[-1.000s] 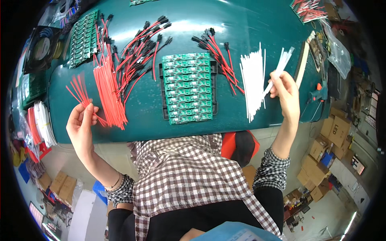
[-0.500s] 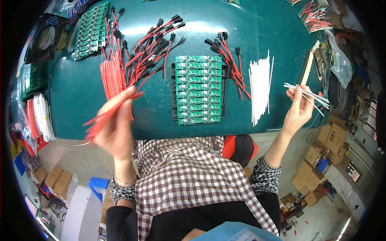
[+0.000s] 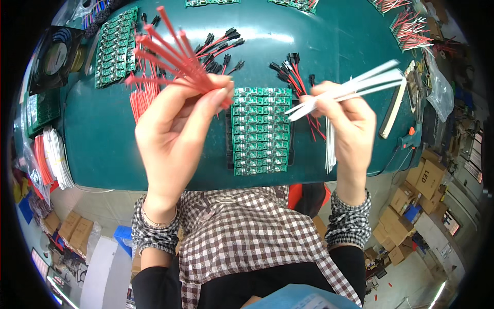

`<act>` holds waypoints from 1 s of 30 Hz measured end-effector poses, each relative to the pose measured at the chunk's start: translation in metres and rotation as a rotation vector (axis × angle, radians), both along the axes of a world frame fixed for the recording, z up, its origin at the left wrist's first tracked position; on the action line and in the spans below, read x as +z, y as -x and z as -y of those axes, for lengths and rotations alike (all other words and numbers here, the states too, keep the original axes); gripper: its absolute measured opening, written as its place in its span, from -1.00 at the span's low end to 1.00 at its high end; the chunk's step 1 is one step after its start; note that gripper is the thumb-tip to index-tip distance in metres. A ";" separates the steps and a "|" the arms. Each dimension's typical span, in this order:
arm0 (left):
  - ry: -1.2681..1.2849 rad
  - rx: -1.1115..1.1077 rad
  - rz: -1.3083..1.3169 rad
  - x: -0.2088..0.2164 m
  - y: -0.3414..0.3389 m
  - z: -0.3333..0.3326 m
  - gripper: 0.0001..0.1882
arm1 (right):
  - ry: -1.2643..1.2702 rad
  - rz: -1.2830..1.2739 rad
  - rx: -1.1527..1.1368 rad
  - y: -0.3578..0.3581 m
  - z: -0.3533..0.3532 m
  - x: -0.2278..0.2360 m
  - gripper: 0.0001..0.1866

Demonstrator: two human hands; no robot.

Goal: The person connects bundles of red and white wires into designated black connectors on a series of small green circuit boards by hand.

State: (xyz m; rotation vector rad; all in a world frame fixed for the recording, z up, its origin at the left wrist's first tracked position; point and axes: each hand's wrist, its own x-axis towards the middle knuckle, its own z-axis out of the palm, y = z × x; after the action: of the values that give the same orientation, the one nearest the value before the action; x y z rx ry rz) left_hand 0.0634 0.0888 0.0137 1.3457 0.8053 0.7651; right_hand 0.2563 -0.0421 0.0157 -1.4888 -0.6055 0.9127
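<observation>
Pinched in my left hand (image 3: 177, 131) is a fanned bunch of red wires (image 3: 172, 62), raised above the table left of centre. My right hand (image 3: 347, 126) grips a bunch of white wires (image 3: 355, 87) whose ends splay toward the upper right. Between the hands, a panel of green circuit boards (image 3: 261, 134) lies on a black holder (image 3: 230, 149). Behind my left hand lie loose red wires (image 3: 141, 100) and cables with black connectors (image 3: 226, 38). Another few connector cables (image 3: 293, 74) lie beyond the panel, near my right fingers. White wires (image 3: 330, 149) on the table are partly hidden by my right hand.
Another green board panel (image 3: 117, 46) sits at the far left, near a black fan (image 3: 57, 56). Bundled white wires (image 3: 56, 157) hang at the left edge. Orange-handled cutters (image 3: 409, 139) and a clear plastic bag (image 3: 437, 85) are on the right.
Both hands have moved inward and up, closer to the circuit boards. The left still holds red wires, now pointing up and away; the right still holds white ones.
</observation>
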 end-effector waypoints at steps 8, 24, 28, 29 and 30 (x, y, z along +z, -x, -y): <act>0.044 0.026 -0.172 -0.010 -0.008 0.007 -0.87 | -0.023 0.204 -0.077 0.020 -0.012 -0.020 -0.84; -0.017 -0.026 -0.184 -0.016 -0.013 0.013 -0.87 | 0.016 0.699 0.107 0.025 -0.011 -0.025 -0.89; -0.025 -0.013 -0.163 -0.021 -0.014 0.014 -0.87 | -0.039 0.747 0.117 0.024 -0.011 -0.029 -0.90; -0.026 -0.014 -0.162 -0.020 -0.015 0.014 -0.87 | -0.040 0.745 0.117 0.023 -0.012 -0.029 -0.90; -0.026 -0.015 -0.162 -0.020 -0.015 0.014 -0.87 | -0.042 0.768 0.130 0.023 -0.013 -0.028 -0.90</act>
State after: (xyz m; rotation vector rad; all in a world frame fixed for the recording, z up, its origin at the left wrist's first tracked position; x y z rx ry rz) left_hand 0.0784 0.0751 -0.0061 1.4490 0.9143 0.6629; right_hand 0.2332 -0.0294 -0.0119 -1.7652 -1.2782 0.3876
